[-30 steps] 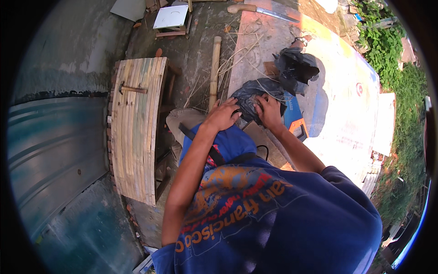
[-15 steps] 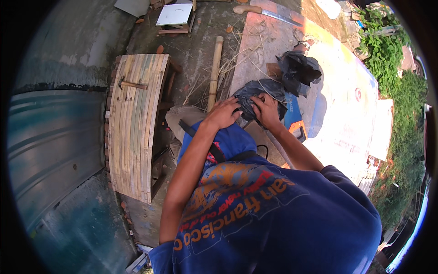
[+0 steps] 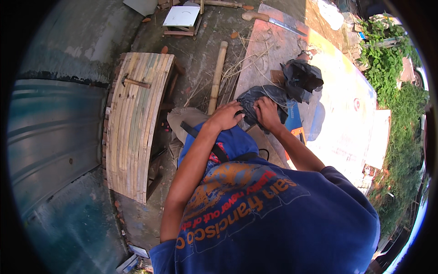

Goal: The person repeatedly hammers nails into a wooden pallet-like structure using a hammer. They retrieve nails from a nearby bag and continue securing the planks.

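A crumpled black plastic bag [image 3: 248, 97] lies at the near left edge of the board, in front of my body. My left hand [image 3: 226, 115] has its fingers bent over the bag's left side. From the right, my right hand [image 3: 268, 113] grips the bag's folds with curled fingers. Whatever the bag contains is hidden. Just beyond it stands a second black plastic bag [image 3: 296, 84] with its mouth gaping. A handsaw [image 3: 294, 118] with a blue blade and orange handle lies partly under my right forearm.
A pale board [image 3: 342, 132] stretches to the right, bearing a wooden-handled long knife [image 3: 285, 26] at its far end. A bamboo pole [image 3: 217, 77] lies left of it. Farther left, a slatted bench [image 3: 132, 132] carries a hammer [image 3: 137, 83]. A white-topped stool [image 3: 181, 16] stands beyond.
The view has shifted slightly. Both hands stay on the black plastic bag, with only small finger movements; the right fingers look drawn closer together.
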Demonstrator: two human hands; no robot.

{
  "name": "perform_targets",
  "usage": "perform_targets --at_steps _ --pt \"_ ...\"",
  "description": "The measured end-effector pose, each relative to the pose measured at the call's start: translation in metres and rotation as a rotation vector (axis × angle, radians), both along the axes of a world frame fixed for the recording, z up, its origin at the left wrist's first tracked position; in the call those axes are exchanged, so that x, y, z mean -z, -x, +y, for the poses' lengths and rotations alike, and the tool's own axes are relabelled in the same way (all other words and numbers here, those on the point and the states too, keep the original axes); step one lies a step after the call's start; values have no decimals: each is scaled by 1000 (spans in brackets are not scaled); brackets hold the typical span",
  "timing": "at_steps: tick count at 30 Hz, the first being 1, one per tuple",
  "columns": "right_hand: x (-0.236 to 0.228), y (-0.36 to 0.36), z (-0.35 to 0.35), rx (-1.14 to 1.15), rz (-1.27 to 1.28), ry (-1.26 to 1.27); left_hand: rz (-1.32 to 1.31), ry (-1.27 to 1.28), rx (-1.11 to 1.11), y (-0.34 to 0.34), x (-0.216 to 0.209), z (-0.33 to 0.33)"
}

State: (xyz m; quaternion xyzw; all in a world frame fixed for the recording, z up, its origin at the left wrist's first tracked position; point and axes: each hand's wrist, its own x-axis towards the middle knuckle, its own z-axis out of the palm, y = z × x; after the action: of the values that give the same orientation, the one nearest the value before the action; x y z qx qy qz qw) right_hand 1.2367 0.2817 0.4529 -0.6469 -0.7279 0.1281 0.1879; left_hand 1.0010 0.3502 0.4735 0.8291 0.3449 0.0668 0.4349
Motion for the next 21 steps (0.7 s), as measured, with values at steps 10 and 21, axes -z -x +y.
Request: perform_targets --at_steps 10,21 --pt "-21 -3 1 56 143 -9 -84 7 -29 5 -13 1" --pt "-45 6 10 78 242 39 -199 28 -153 10 -11 0"
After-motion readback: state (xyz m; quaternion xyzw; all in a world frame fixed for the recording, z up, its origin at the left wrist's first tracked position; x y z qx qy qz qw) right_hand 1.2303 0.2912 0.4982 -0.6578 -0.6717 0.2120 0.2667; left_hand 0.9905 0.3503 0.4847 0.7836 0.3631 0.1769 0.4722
